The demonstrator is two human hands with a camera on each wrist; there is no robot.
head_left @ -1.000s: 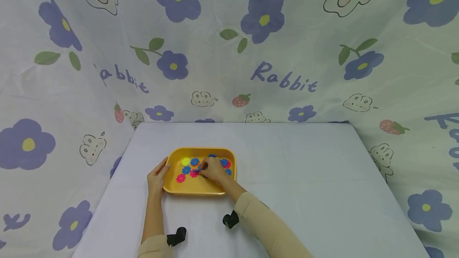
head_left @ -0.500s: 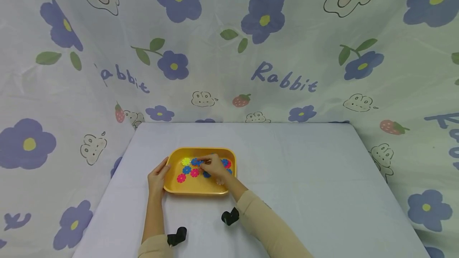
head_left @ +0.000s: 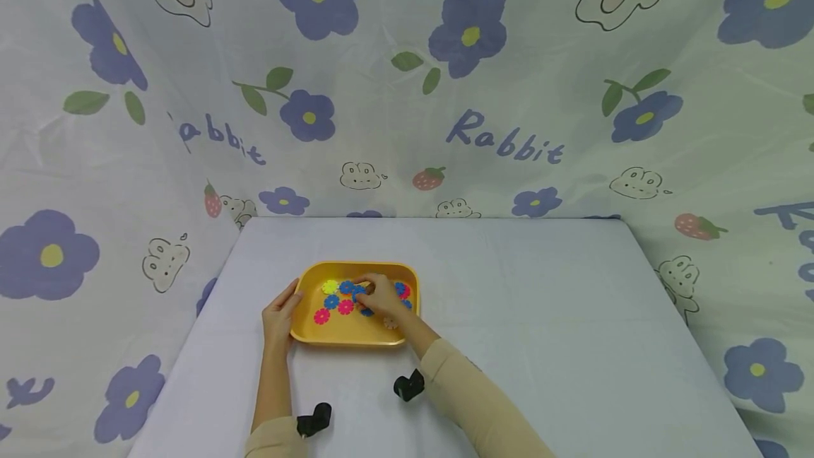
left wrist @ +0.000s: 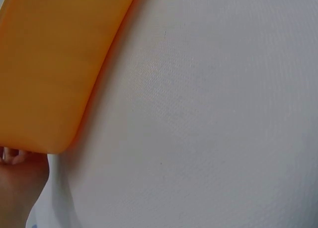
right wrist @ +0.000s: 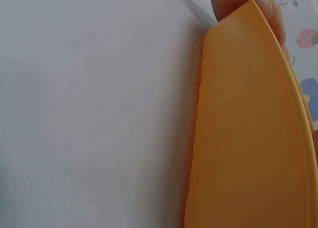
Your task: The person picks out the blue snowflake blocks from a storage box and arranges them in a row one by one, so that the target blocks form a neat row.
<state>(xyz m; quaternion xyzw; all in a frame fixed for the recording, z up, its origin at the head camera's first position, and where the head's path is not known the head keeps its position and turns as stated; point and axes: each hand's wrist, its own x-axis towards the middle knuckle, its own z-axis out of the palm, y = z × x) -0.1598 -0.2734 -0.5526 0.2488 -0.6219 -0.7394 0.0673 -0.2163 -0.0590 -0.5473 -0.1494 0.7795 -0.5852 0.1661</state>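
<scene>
My left hand [head_left: 278,316] grips the left end of a yellow tray [head_left: 343,340], thumb at the rim. In the left wrist view that hand [left wrist: 22,181] holds the corner below the tray's outer wall [left wrist: 54,79]. My right hand [head_left: 384,299] is inside the tray, thumb and index finger curled about a blue notched snowflake disc [head_left: 359,294]. How firmly it is held is too small to tell. Around it lie a yellow disc [head_left: 330,287], pink discs [head_left: 321,316] and several blue discs [head_left: 331,302]. My right hand covers part of the pile.
A white cloth covers the table [head_left: 521,302], and printed curtains [head_left: 407,112] hang behind and along the sides. Black wrist-camera mounts [head_left: 409,385] stick out from both sleeves. The tray's long front wall [right wrist: 248,123] fills the right of the right wrist view.
The blue disc that my right fingers pinched at a tilt has been brought up and back, near the other blue discs. Thumb and index finger are now wider apart. The left hand and tray stay put.
</scene>
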